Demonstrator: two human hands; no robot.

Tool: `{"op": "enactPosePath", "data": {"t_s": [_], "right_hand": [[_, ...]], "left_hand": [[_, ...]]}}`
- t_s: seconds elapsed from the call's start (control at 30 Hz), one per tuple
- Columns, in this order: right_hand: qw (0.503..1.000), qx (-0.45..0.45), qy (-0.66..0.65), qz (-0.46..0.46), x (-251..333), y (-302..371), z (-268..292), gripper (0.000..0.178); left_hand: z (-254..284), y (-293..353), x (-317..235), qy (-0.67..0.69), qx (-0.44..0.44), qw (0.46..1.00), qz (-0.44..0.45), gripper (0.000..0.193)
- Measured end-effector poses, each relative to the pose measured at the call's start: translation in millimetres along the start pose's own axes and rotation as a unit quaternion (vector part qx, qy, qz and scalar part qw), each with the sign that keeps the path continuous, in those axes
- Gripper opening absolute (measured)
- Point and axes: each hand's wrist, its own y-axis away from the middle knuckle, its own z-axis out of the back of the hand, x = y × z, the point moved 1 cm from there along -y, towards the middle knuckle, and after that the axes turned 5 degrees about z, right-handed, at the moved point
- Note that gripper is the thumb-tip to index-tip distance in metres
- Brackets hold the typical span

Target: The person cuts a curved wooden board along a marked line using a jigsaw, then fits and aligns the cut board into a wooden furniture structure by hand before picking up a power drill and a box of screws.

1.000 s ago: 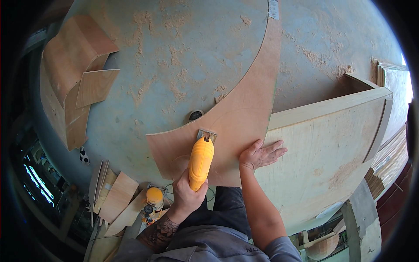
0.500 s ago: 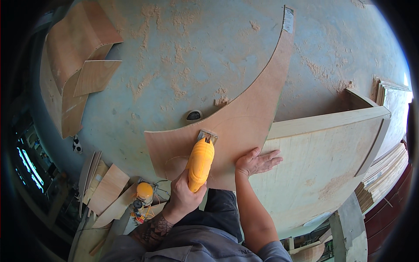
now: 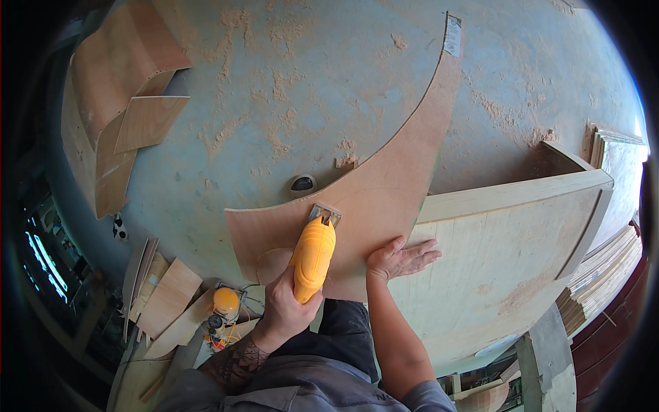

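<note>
My left hand [image 3: 289, 303] is wrapped round the body of a yellow jigsaw [image 3: 315, 257]. The jigsaw's metal base plate [image 3: 325, 212] lies on a curved plywood piece [image 3: 395, 185], close to its inward-curving edge; the blade is hidden. Wide on the near side, the plywood narrows to a tip at the far right, where a printed label [image 3: 453, 36] is stuck. My right hand [image 3: 403, 258] is open, laid flat with fingers spread to the right, across the plywood's right edge and the pale wooden panel [image 3: 494, 254] beside it.
Bent plywood parts [image 3: 120, 82] stand at the far left. Offcuts [image 3: 168, 295] and a yellow-topped power tool [image 3: 225, 302] with cords are at the near left. A white round object [image 3: 303, 185] sits beyond the curved edge. Sawdust [image 3: 281, 89] litters the floor; stacked sheets [image 3: 604, 275] are at the right.
The jigsaw has edged very slightly away from me over the plywood, still in my left hand. My right hand keeps its place, and the view has shifted a little.
</note>
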Motion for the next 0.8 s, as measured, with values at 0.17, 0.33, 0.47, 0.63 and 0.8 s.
{"op": "enactPosePath", "data": {"t_s": [0.17,0.33,0.47,0.63,0.8], "right_hand": [[1.000,0.004,-0.007,-0.004,0,1,0,0.101],[1.000,0.005,-0.002,-0.004,-1,2,0,0.100],[1.000,0.001,-0.012,-0.003,1,2,2,0.099],[1.000,0.010,0.000,0.008,1,1,3,0.096],[1.000,0.004,0.001,0.021,0,1,3,0.094]], "left_hand": [[0,-4,-4,-0.004,0.001,1.000,-0.005,0.026],[0,-7,-7,-0.007,-0.003,1.000,-0.013,0.026],[2,-10,-7,-0.015,0.007,1.000,-0.018,0.027],[5,-15,-14,-0.020,0.024,0.999,-0.024,0.028],[6,-19,-17,-0.035,0.031,0.999,-0.025,0.032]]}}
